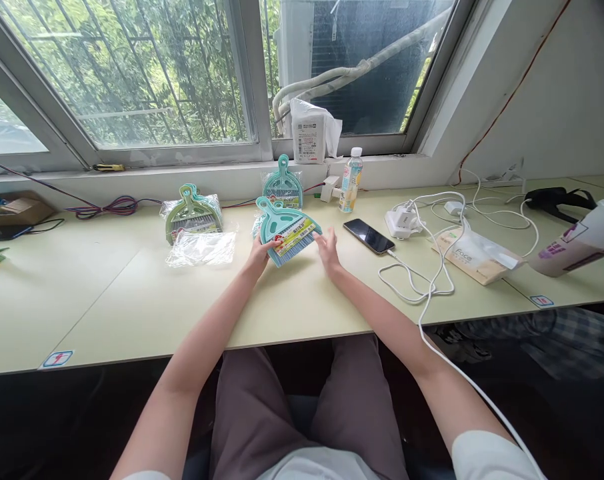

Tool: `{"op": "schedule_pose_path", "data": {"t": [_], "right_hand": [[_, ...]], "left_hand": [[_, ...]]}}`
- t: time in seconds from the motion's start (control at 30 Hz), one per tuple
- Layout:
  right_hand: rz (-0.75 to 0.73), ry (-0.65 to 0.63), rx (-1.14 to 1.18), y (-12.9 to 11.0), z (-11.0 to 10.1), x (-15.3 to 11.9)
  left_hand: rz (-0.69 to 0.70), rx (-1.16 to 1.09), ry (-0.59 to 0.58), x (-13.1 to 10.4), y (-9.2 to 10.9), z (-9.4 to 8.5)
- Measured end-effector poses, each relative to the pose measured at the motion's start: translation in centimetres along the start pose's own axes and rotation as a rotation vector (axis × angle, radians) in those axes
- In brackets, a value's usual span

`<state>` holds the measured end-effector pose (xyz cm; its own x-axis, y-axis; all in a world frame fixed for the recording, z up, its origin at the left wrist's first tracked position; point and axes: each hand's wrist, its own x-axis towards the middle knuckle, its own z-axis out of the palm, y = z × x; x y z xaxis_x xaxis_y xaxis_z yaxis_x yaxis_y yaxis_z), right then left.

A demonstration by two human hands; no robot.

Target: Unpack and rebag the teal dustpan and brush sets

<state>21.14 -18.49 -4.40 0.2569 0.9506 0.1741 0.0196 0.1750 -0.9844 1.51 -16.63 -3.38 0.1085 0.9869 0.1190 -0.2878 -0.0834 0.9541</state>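
Observation:
A teal dustpan and brush set (288, 230) with a printed label is tilted above the table, its handle pointing up and left. My left hand (259, 257) grips it at the lower left edge, thumb on the front. My right hand (328, 251) is beside its right corner with fingers apart; fingertips are at or just touching the edge. Behind stands another teal dustpan set (283, 187) in clear wrap. To the left, green dustpan sets (192, 213) are in plastic, with a crumpled clear plastic bag (202, 248) in front.
A black phone (369, 236) on a white cable lies right of my hands, near a drink bottle (351, 180) and a charger block (403, 221). Further right are a tissue pack (477, 255) and a large tumbler (579, 237). A cardboard box (19, 217) stands far left.

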Motion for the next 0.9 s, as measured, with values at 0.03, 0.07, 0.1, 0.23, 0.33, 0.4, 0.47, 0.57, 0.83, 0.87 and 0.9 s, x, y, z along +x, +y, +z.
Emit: {"op": "schedule_pose_path", "data": {"t": [0.03,0.07,0.1,0.23,0.33,0.4,0.47,0.57,0.83,0.87,0.9], "right_hand": [[0.065,-0.1,0.116,0.1,0.4,-0.2],[0.113,-0.203,0.217,0.2,0.6,-0.4],[0.149,-0.286,0.299,0.2,0.8,-0.5],[0.242,-0.326,0.438,0.1,0.7,-0.4],[0.268,-0.352,0.457,0.0,0.4,-0.3],[0.264,-0.408,0.47,-0.1,0.4,-0.3],[0.267,-0.422,0.466,-0.2,0.4,-0.3],[0.286,-0.366,0.43,-0.5,0.3,-0.2],[0.215,-0.275,0.444,-1.1,-0.9,0.3],[0.218,-0.258,0.446,-1.1,-1.0,0.3],[0.221,-0.242,0.447,-1.0,-1.1,0.4]], "left_hand": [[0.018,0.004,-0.004,0.0,0.0,0.1],[0.034,0.011,-0.009,-0.1,0.0,0.1],[0.047,0.02,-0.017,-0.1,0.0,0.2],[0.074,0.057,-0.069,-0.4,0.0,0.4],[0.084,0.065,-0.085,-0.5,0.2,0.5],[0.1,0.069,-0.088,-0.6,0.4,0.5],[0.115,0.083,-0.109,-0.6,0.4,0.4],[0.105,0.121,-0.173,-0.6,0.4,0.3],[0.183,0.472,0.064,1.6,1.7,-2.6],[0.193,0.544,0.139,1.9,2.0,-3.4],[0.194,0.635,0.232,2.0,2.2,-4.3]]}}
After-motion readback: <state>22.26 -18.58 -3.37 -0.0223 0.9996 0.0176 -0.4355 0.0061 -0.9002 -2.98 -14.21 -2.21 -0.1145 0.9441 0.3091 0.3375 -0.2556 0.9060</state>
